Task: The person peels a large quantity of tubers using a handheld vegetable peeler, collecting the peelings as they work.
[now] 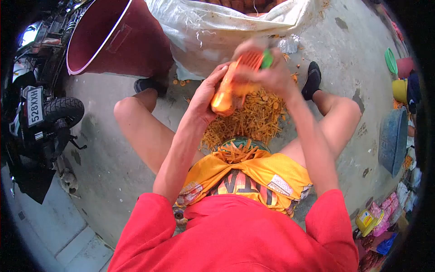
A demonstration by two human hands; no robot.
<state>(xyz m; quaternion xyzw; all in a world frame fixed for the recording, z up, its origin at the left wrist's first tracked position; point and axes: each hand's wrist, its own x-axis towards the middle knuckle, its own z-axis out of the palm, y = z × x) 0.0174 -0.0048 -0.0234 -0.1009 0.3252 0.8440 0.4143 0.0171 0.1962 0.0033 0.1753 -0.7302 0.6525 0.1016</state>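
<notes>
My left hand is closed around the thick end of a large peeled-looking carrot, held tilted above the floor. Over the carrot's upper part, my right hand is smeared by motion, its fingers closed on a peeler with a green part. Orange streaks blur the place where peeler and carrot meet, so the blade is hidden. Below both hands lies a heap of carrot peelings between my legs. More peelings rest on the yellow shorts at my lap.
A large maroon tub leans at the upper left beside a white sack with carrots behind it. A motorbike stands at the left. On the right are a blue-grey basin, a yellow container and assorted bags.
</notes>
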